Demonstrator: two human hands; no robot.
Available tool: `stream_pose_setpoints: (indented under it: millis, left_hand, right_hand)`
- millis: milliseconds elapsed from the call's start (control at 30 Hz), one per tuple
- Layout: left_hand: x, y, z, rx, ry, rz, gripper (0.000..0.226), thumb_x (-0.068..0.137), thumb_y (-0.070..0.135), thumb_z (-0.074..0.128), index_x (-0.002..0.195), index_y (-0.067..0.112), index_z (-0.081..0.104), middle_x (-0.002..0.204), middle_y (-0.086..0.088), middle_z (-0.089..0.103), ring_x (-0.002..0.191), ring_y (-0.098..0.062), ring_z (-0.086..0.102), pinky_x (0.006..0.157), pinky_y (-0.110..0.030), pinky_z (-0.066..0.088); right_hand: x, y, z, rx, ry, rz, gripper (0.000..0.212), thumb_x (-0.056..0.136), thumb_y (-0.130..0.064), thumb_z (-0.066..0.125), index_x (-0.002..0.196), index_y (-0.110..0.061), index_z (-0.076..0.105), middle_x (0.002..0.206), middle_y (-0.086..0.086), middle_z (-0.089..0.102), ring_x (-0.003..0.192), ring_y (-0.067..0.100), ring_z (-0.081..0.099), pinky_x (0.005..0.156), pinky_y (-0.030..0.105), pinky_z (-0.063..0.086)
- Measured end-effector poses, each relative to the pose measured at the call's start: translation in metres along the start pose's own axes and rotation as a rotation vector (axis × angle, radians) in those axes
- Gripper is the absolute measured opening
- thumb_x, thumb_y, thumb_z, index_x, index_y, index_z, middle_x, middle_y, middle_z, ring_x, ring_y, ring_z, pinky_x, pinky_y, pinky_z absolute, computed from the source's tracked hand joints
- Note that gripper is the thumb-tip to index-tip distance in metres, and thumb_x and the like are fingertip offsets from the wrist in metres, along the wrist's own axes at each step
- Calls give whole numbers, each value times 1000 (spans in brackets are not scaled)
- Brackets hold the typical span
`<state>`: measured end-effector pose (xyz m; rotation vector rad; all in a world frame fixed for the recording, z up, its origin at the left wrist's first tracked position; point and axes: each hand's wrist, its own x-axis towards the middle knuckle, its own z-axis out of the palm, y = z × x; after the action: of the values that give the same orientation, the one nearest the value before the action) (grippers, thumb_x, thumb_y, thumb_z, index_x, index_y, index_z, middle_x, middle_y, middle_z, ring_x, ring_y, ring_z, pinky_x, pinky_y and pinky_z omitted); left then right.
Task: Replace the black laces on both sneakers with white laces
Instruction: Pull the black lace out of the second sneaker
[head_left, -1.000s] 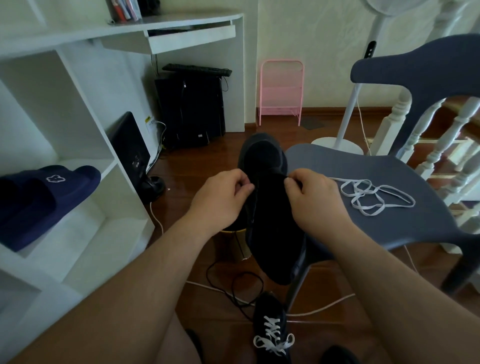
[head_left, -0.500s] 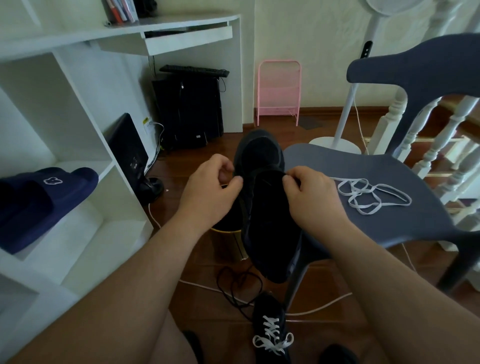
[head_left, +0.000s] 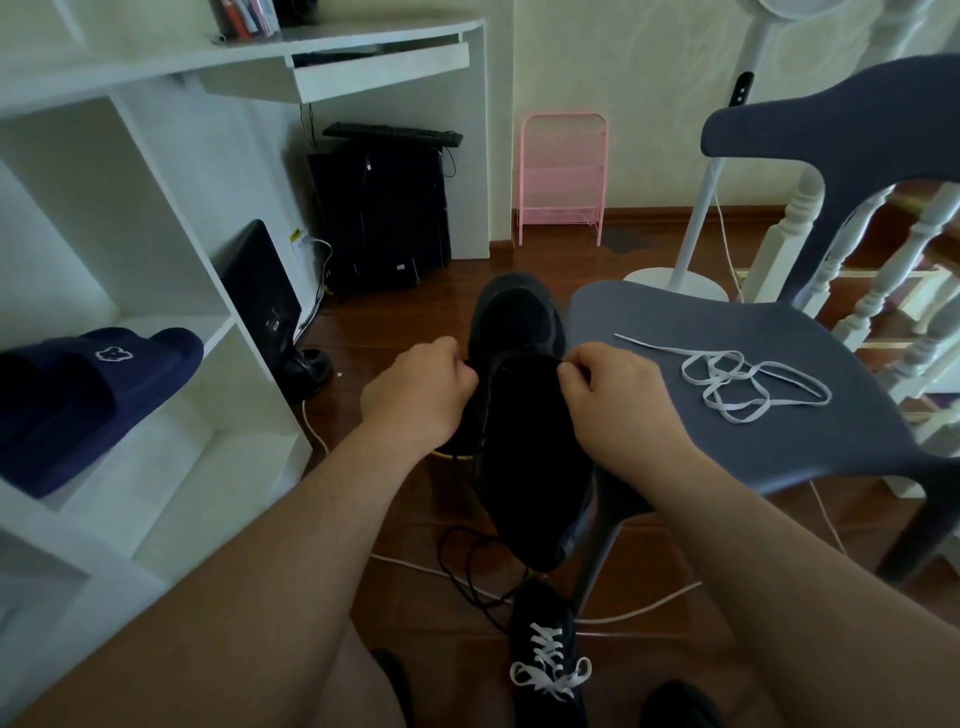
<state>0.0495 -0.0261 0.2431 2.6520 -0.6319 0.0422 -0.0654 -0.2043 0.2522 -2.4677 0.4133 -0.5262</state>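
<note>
Held sneaker (head_left: 530, 415) between both hands, left of the chair (head_left: 779, 415) (loose lace (head_left: 748, 384) on it); laced sneaker (head_left: 545, 654) below.

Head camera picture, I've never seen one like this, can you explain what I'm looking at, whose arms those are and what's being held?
The camera sits on a person's head, looking forward and down, so the arms are their own. The left hand and right hand both pinch at the top of a black sneaker held in front of them. A loose white lace lies on the grey chair seat. On the floor below stands a second sneaker, already laced white, beside a loose black lace.
</note>
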Motion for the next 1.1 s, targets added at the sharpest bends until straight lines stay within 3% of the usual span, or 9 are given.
stream_pose_setpoints:
  millis: [100, 167, 333, 467, 600, 733, 833, 967, 1100]
  left_hand:
    - [-8, 1, 0, -259, -269, 194, 26, 108, 31, 45, 85, 20, 48, 77, 1, 52, 64, -18, 45, 61, -39, 36]
    - [-14, 6, 0, -362, -348, 285, 27, 103, 33, 45, 77, 24, 45, 70, 9, 45, 59, -11, 40, 61, -38, 37]
    - [-11, 3, -10, -720, -187, 181, 25, 89, 32, 44, 64, 28, 43, 59, 12, 38, 55, -12, 35, 60, -38, 29]
    - [-7, -15, -16, -710, 5, 53, 27, 95, 39, 47, 70, 27, 46, 60, 12, 42, 52, -6, 38, 58, -37, 32]
    - [-11, -18, -9, -443, -145, 77, 27, 105, 49, 51, 86, 35, 63, 76, 13, 66, 63, -2, 60, 63, -31, 45]
    - [-10, -10, 3, -85, -266, 99, 28, 110, 47, 49, 97, 29, 66, 96, 4, 63, 82, -15, 63, 62, -32, 40]
    - [-8, -7, 8, -177, -174, 13, 26, 113, 40, 43, 106, 23, 62, 92, 2, 63, 80, -17, 59, 60, -34, 37]
    - [-6, -6, 6, -343, -154, 40, 24, 112, 40, 44, 105, 29, 64, 99, 12, 72, 92, -12, 67, 78, -37, 52]
    - [-10, 5, 1, -416, -156, 150, 24, 105, 46, 53, 95, 35, 72, 97, 13, 76, 92, -7, 70, 87, -41, 58]
  right_hand:
    - [2, 3, 0, -21, 4, 78, 26, 103, -24, 50, 84, -10, 63, 80, 2, 61, 81, 24, 55, 68, 35, 40]
    - [3, 8, -3, -55, -4, 107, 26, 101, -24, 49, 87, -8, 64, 84, 7, 63, 84, 28, 57, 71, 38, 46]
    - [7, 16, -4, -57, -21, 129, 26, 101, -21, 51, 84, -7, 63, 82, 8, 63, 84, 29, 58, 70, 38, 44]
    - [2, 18, 3, -29, -76, 73, 23, 103, -22, 52, 88, -10, 65, 79, 3, 63, 75, 19, 57, 63, 35, 41]
    - [-15, 16, 30, -32, -140, 33, 22, 104, -25, 52, 87, -16, 63, 76, -3, 59, 67, 14, 54, 53, 30, 36]
    - [-40, 25, 77, -158, -336, 4, 17, 102, -25, 52, 93, -15, 63, 96, 10, 68, 91, 33, 65, 72, 38, 50]
    - [-70, 43, 119, -207, -600, 98, 19, 101, -24, 55, 105, -9, 67, 111, 16, 70, 105, 37, 67, 85, 42, 56]
    - [-126, 69, 174, -266, -861, 159, 14, 100, -16, 54, 108, -8, 63, 117, 17, 67, 108, 36, 65, 86, 41, 54]
    - [-180, 93, 218, -235, -931, 270, 26, 100, -11, 50, 122, -9, 64, 123, 13, 66, 114, 33, 64, 87, 37, 49]
